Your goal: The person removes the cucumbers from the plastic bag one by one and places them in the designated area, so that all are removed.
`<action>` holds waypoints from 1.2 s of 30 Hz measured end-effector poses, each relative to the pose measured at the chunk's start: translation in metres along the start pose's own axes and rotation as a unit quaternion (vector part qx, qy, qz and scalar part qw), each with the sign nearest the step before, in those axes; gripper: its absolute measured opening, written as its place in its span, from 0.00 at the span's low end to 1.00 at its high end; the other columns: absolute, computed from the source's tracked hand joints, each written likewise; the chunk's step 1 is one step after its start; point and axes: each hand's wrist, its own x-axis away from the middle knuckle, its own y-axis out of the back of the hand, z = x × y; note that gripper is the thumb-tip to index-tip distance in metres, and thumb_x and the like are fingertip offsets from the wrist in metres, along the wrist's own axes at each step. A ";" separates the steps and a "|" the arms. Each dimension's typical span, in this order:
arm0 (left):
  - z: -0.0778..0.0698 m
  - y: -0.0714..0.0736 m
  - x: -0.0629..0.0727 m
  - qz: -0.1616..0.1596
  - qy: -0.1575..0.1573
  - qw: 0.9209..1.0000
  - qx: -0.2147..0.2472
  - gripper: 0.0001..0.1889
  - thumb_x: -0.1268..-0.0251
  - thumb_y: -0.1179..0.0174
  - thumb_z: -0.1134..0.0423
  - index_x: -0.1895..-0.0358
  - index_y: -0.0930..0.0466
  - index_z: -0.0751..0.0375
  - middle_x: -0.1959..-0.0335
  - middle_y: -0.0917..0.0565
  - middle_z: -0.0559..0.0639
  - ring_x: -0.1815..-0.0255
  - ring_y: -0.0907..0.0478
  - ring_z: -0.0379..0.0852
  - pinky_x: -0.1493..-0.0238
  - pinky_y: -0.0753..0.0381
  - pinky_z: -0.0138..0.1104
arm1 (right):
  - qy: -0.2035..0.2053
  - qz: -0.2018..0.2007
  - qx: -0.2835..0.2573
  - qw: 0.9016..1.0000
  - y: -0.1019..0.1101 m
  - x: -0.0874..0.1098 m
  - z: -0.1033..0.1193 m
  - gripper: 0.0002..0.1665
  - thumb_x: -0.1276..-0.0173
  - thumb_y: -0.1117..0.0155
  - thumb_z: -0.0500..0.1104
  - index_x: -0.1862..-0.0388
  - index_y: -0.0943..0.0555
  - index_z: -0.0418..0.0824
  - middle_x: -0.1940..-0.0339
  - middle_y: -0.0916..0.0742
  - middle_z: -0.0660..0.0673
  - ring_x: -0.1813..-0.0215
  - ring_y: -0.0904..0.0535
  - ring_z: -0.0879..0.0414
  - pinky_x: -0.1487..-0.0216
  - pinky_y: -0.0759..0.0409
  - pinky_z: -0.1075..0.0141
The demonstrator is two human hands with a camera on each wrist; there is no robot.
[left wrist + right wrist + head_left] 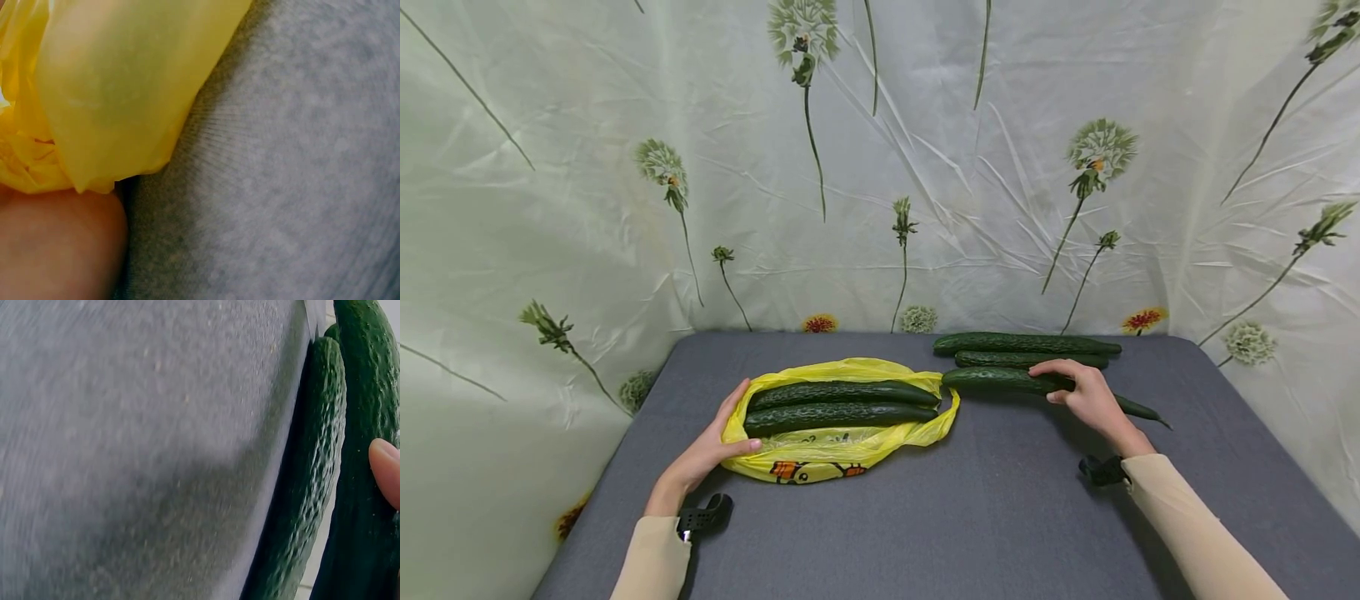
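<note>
A yellow plastic bag (pixel 808 473) with a printed cartoon lies with its mouth spread. Inside are two cucumbers, the rear one (pixel 842 392) and the front one (pixel 842 415), side by side. My left hand (pixel 706 454) grips the bag's left end, thumb over the near rim and fingers at the far side. Yellow film (pixel 119 106) covers much of the left wrist view. To the right, my right hand (pixel 1092 407) pinches a long cucumber (pixel 992 380) around its middle, its left end beside the bag's mouth. The right wrist view has the thumb (pixel 387 472) against this cucumber (pixel 365 381).
Behind the held cucumber, two more lie at the table's back edge: a longer one (pixel 1022 342) and one partly hidden (pixel 1000 359). The table (pixel 925 533) has a grey cloth. A pale curtain (pixel 880 183) with dandelion prints hangs behind it.
</note>
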 end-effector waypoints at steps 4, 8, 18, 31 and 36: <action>0.001 0.000 0.000 0.000 -0.002 1.000 -0.002 0.53 0.43 0.34 0.63 0.22 0.64 0.41 0.24 0.67 0.59 0.27 0.69 0.68 0.40 0.59 0.70 | 0.002 -0.005 0.010 1.000 0.005 0.001 -0.004 0.28 0.48 0.36 0.18 0.49 0.18 0.36 0.50 0.16 0.39 0.46 0.24 0.42 0.56 0.22 0.48; 0.001 0.000 0.000 0.001 -0.001 1.000 0.000 0.53 0.43 0.34 0.63 0.22 0.64 0.42 0.23 0.66 0.59 0.27 0.68 0.68 0.40 0.60 0.70 | 0.003 -0.010 0.018 1.000 0.008 0.002 -0.008 0.27 0.48 0.36 0.18 0.49 0.18 0.36 0.51 0.17 0.38 0.46 0.25 0.41 0.58 0.22 0.49; 0.001 0.000 -0.001 0.002 0.001 1.000 0.000 0.53 0.42 0.35 0.63 0.22 0.64 0.41 0.23 0.66 0.59 0.27 0.68 0.68 0.40 0.60 0.70 | 0.002 -0.007 0.028 1.000 0.010 0.002 -0.015 0.28 0.50 0.37 0.17 0.51 0.17 0.36 0.51 0.17 0.37 0.47 0.24 0.40 0.64 0.23 0.63; 0.003 0.000 -0.001 0.003 -0.004 1.000 0.006 0.52 0.41 0.35 0.64 0.22 0.64 0.43 0.23 0.67 0.58 0.26 0.69 0.67 0.39 0.60 0.69 | -0.021 0.015 0.038 0.999 0.012 -0.003 -0.025 0.27 0.48 0.38 0.18 0.50 0.18 0.36 0.50 0.17 0.36 0.46 0.24 0.40 0.64 0.29 0.63; 0.002 0.000 0.000 0.000 -0.003 1.000 0.004 0.52 0.42 0.35 0.64 0.22 0.64 0.42 0.23 0.66 0.59 0.27 0.68 0.67 0.39 0.60 0.69 | -0.024 0.018 0.046 0.998 0.011 -0.006 -0.028 0.27 0.49 0.39 0.17 0.50 0.18 0.35 0.50 0.17 0.35 0.48 0.24 0.41 0.65 0.32 0.61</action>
